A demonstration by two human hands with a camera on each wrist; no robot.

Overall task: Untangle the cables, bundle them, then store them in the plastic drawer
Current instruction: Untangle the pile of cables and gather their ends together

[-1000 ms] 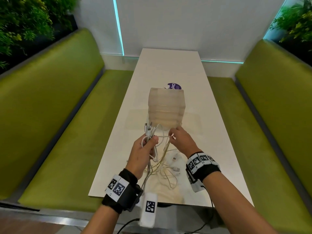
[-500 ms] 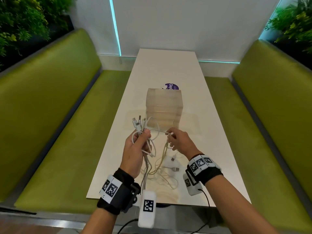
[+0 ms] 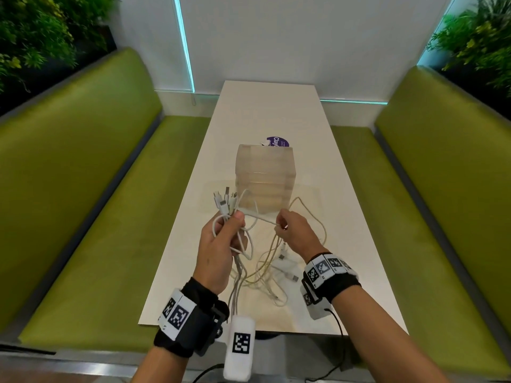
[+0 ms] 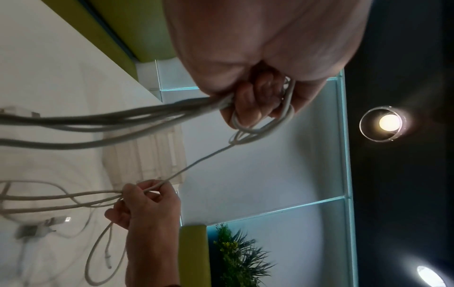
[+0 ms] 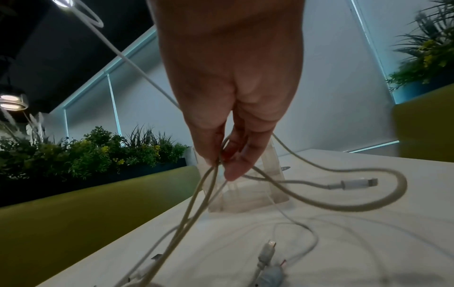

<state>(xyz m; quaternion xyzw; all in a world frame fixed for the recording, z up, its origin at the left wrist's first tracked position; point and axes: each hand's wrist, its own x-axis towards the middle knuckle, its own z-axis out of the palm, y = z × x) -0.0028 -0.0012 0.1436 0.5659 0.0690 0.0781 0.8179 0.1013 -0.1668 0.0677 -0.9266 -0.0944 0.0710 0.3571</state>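
A tangle of white and cream cables (image 3: 262, 261) hangs between both hands above the white table (image 3: 345, 244). My left hand (image 3: 221, 233) grips a bunch of them in its fist (image 4: 255, 108), with several plug ends (image 3: 225, 200) sticking up past the thumb. My right hand (image 3: 290, 230) pinches cream strands (image 5: 211, 174) between thumb and fingers (image 4: 145, 194). One white strand (image 3: 260, 218) runs taut between the two hands. Loose ends and plugs (image 3: 287, 275) lie on the table below. The translucent plastic drawer unit (image 3: 265, 178) stands just beyond the hands, its drawers closed.
A purple round sticker (image 3: 278, 141) lies behind the drawer unit. Green benches (image 3: 96, 217) (image 3: 428, 217) flank the narrow table, with a white wall at its far end. Plants (image 3: 33, 37) line the bench backs. The near table edge (image 3: 249, 327) is just ahead of my wrists.
Both hands have risen and moved apart, the left going left with its bunch. The strand between them has drawn taut, and more cable has lifted off the table.
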